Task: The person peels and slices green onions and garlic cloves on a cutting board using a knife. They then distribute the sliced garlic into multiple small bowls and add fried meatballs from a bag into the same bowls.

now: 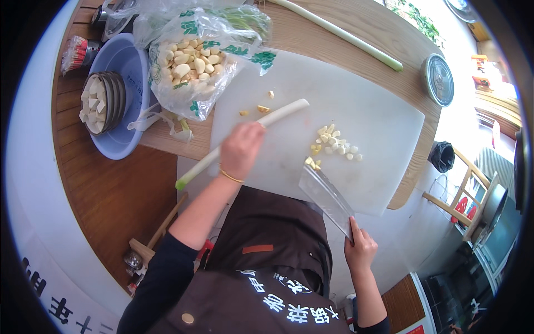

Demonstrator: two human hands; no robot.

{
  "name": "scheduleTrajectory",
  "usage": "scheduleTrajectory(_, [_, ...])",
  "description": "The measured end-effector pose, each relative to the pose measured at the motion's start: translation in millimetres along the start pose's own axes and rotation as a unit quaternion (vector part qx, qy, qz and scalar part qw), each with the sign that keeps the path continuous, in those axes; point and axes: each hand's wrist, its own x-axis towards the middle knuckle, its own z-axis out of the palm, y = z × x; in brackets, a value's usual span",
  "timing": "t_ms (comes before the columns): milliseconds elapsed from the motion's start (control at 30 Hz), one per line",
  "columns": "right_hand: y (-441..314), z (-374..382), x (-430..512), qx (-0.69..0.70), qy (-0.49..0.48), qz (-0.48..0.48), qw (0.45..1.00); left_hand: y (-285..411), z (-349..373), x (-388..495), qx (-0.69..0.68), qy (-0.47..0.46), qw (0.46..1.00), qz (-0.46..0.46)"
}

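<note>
My left hand (pixel 242 148) grips a leek or large scallion stalk (pixel 288 112) around its middle and is a little blurred. The stalk's white end lies over the white cutting board (pixel 258 167), while its green end juts past the board's near left edge. In my right hand (pixel 362 246) is the handle of a cleaver (pixel 325 196), its broad blade slanting over the board's front edge. Small yellowish cut pieces (pixel 312 163) lie at the blade's far corner. Beyond them sits a cluster of sliced garlic (pixel 333 142). Several ginger-like scraps (pixel 263 109) rest near the stalk.
A plastic bag of peeled garlic cloves (pixel 196 62) overlaps the board's far left corner. Left of it, a blue basin (pixel 137 96) holds stacked bowls with white cubes (pixel 94 102). Another long stalk (pixel 342 33) lies along the table's back. A lidded round container (pixel 439 80) stands at the right edge.
</note>
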Motion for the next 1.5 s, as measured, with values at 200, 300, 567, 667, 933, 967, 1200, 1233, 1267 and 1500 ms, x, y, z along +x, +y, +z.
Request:
scheduleTrajectory(200, [10.3, -2.2, 24.3, -0.068, 0.04, -0.082, 0.994, -36.1, -25.6, 40.4, 0.057, -0.018, 0.997, 0.049])
scheduleTrajectory(300, [17.1, -1.7, 30.1, -0.086, 0.045, -0.108, 0.989, 6.1, -31.4, 48.4, -0.021, -0.041, 0.997, 0.065])
scheduleTrajectory(567, [42.5, -30.9, 42.9, -0.18, 0.042, -0.193, 0.964, 48.4, 27.6, 32.1, -0.202, -0.29, 0.915, 0.196])
scheduleTrajectory(667, [54.1, -41.3, 40.1, -0.196, 0.036, -0.18, 0.963, 42.4, 38.8, 38.3, -0.142, -0.257, 0.927, 0.232])
scheduleTrajectory(933, [82.1, -23.3, -15.9, 0.187, -0.002, 0.154, 0.97, 37.9, 35.2, 8.0, -0.233, -0.126, 0.962, -0.069])
scheduleTrajectory(967, [93.1, -9.4, -24.8, 0.21, -0.032, 0.178, 0.961, 42.4, 33.4, -1.2, -0.232, -0.093, 0.963, -0.103])
scheduleTrajectory(1200, [72.7, 74.5, -19.8, 0.66, 0.005, 0.393, 0.64, 73.6, 88.2, -30.5, -0.194, -0.045, 0.979, -0.034])
scheduleTrajectory(1233, [67.1, 82.9, -14.9, 0.663, 0.006, 0.389, 0.64, 77.8, 94.0, -24.1, -0.181, -0.04, 0.982, -0.032])
scheduleTrajectory(1267, [61.1, 91.1, -9.4, 0.666, 0.01, 0.382, 0.64, 82.4, 100.4, -18.8, -0.168, -0.037, 0.985, -0.031])
scheduleTrajectory(1500, [1.7, 102.9, 38.0, 0.647, -0.009, 0.351, 0.677, 106.5, 123.9, 5.9, -0.179, -0.042, 0.983, 0.012])
